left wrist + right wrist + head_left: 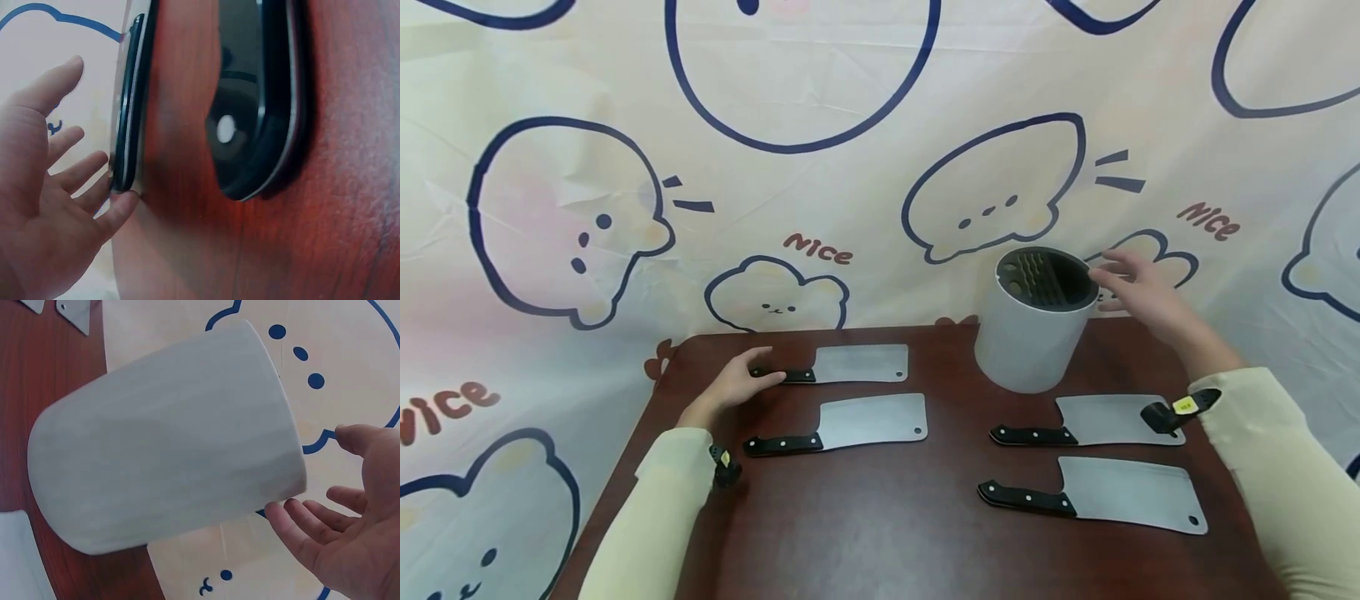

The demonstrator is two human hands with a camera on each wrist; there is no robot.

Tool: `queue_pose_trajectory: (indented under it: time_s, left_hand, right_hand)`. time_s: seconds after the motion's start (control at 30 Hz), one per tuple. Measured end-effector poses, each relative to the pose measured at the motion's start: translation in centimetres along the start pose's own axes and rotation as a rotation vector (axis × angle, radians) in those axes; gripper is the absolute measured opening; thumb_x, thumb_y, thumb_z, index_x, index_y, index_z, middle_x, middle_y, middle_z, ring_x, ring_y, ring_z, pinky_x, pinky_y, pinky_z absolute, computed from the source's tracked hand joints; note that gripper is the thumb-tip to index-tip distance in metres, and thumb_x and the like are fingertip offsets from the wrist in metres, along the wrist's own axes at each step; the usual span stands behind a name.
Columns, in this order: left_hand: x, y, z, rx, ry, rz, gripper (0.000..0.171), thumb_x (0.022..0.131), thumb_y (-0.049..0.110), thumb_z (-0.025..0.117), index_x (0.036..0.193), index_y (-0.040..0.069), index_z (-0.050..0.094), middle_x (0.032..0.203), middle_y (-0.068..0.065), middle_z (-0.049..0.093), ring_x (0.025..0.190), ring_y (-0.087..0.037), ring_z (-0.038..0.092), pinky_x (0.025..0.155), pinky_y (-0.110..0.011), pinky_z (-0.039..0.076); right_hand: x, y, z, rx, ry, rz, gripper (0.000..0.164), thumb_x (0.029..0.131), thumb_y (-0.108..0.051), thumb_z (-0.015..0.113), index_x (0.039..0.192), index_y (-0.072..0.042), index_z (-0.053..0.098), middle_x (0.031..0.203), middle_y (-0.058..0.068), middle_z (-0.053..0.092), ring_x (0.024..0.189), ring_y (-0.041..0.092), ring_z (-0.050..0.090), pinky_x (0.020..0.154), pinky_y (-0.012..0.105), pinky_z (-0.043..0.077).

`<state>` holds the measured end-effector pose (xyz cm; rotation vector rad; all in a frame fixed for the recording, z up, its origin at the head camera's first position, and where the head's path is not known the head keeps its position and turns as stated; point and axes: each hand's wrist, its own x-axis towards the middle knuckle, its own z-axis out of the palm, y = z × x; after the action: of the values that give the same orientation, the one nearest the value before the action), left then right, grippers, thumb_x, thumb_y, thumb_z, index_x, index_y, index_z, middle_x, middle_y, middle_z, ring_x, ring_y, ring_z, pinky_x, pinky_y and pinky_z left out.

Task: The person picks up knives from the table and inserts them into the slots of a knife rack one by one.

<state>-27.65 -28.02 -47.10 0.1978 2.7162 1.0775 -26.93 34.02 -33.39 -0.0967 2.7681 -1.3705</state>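
My left hand (737, 381) reaches around the black handle of the far-left cleaver (861, 364); in the left wrist view its fingers are spread loosely beside the handle (129, 106), little finger at the butt end. Nearer on the left lies a second cleaver (874, 421), its blade pointing right. My right hand (1138, 292) is at the upper right rim of a white cylindrical knife holder (1030, 346), fingers relaxed and fingertips right by the rim in the right wrist view. The holder has a dark slotted insert (1037, 279) inside its top.
Two more cleavers lie on the right, a farther one (1105, 417) below the right forearm and a nearer one (1131, 492), handles pointing left. All rest on a dark red-brown wooden table (850, 525). A printed cloth (820, 192) hangs right behind the table's back edge.
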Motion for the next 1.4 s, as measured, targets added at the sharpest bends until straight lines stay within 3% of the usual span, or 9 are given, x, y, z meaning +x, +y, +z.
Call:
queue_pose_trajectory:
  time_s: [0.37, 0.5, 0.77, 1.03, 1.23, 1.4]
  left_hand:
    - [0.8, -0.5, 1.1, 0.041, 0.016, -0.058, 0.056, 0.098, 0.009, 0.067, 0.147, -0.005, 0.045, 0.149, -0.03, 0.045, 0.138, -0.047, 0.04, 0.115, -0.061, 0.031]
    - [1.0, -0.7, 1.4, 0.062, 0.02, -0.069, 0.052, 0.097, 0.004, 0.066, 0.145, -0.004, 0.049, 0.147, -0.029, 0.047, 0.139, -0.047, 0.04, 0.115, -0.062, 0.03]
    - [1.0, -0.8, 1.5, 0.102, 0.03, -0.082, 0.037, 0.096, 0.006, 0.069, 0.132, -0.002, 0.063, 0.141, -0.028, 0.051, 0.134, -0.046, 0.042, 0.114, -0.064, 0.03]
    - [1.1, -0.9, 1.6, 0.118, 0.034, -0.066, 0.031, 0.095, 0.006, 0.071, 0.125, -0.001, 0.067, 0.133, -0.025, 0.059, 0.128, -0.043, 0.048, 0.111, -0.063, 0.035]
    - [1.1, -1.1, 1.6, 0.125, 0.029, -0.077, 0.03, 0.095, 0.008, 0.071, 0.124, 0.001, 0.068, 0.134, -0.024, 0.055, 0.126, -0.042, 0.044, 0.112, -0.064, 0.033]
    - [0.9, -1.0, 1.6, 0.131, 0.019, -0.068, 0.03, 0.096, 0.009, 0.071, 0.124, 0.001, 0.067, 0.133, -0.024, 0.056, 0.123, -0.042, 0.048, 0.111, -0.064, 0.035]
  right_hand:
    - [0.5, 0.7, 1.4, 0.138, 0.034, 0.033, 0.087, 0.102, -0.04, 0.061, 0.163, -0.006, 0.01, 0.164, 0.028, 0.021, 0.139, 0.049, 0.042, 0.11, 0.057, 0.038]
    - [0.6, 1.3, 1.6, 0.207, 0.031, 0.06, 0.086, 0.102, -0.036, 0.062, 0.163, -0.008, 0.01, 0.165, 0.026, 0.019, 0.142, 0.048, 0.037, 0.114, 0.059, 0.033]
    - [0.8, 1.5, 2.0, 0.283, 0.038, 0.118, 0.084, 0.099, -0.043, 0.064, 0.163, -0.012, 0.019, 0.167, 0.018, 0.019, 0.148, 0.039, 0.032, 0.118, 0.053, 0.031]
    - [0.7, 1.2, 2.3, 0.398, 0.026, 0.151, 0.075, 0.103, -0.033, 0.061, 0.163, -0.014, 0.021, 0.17, 0.012, 0.015, 0.151, 0.034, 0.025, 0.121, 0.05, 0.025]
    - [0.6, 1.2, 2.5, 0.417, 0.03, 0.155, 0.074, 0.103, -0.034, 0.06, 0.163, -0.015, 0.021, 0.17, 0.011, 0.014, 0.151, 0.033, 0.025, 0.121, 0.049, 0.025]
    - [0.7, 1.3, 2.5, 0.41, 0.034, 0.147, 0.074, 0.103, -0.035, 0.059, 0.163, -0.015, 0.021, 0.17, 0.01, 0.014, 0.152, 0.033, 0.023, 0.121, 0.049, 0.026]
